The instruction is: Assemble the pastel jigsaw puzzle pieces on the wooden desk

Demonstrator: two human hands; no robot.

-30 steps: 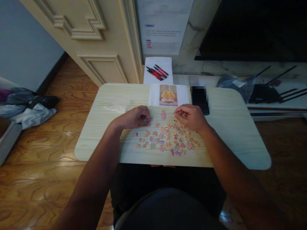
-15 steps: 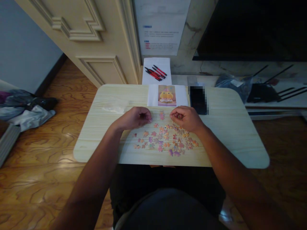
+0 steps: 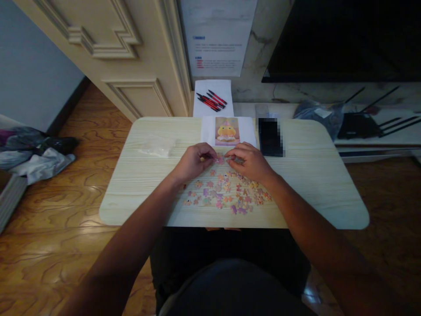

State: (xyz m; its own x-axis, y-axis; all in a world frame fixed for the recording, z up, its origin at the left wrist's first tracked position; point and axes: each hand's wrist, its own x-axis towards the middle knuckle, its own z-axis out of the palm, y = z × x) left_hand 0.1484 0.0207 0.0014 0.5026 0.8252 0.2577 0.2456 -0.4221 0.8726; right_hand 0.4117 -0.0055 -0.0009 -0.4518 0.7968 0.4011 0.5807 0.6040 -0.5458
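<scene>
My left hand (image 3: 198, 161) reaches in from the left, thumb and fingers pinched on a small pink puzzle piece at the edge of a small joined cluster of puzzle pieces (image 3: 220, 159). Opposite it, my right hand (image 3: 249, 161) has its fingertips at the cluster's right side; they are drawn together, and what lies between them is too small to make out. Nearer to me, loose jigsaw pieces (image 3: 219, 191) in pink, orange and purple are spread over the table, some partly under my right hand. Just beyond my hands lies a sheet with a yellow character picture (image 3: 226, 131).
The pale wooden table (image 3: 315, 188) has rounded corners. A clear plastic bag (image 3: 158, 145) lies at left, a dark phone-like device (image 3: 271, 138) at right. Behind the table, red and black pens (image 3: 212, 101) rest on white paper. A black router (image 3: 358, 126) stands at far right.
Both hands have closed in on the small cluster of puzzle pieces: the left moved right and slightly away from me, the right moved left. The loose pieces lie as before.
</scene>
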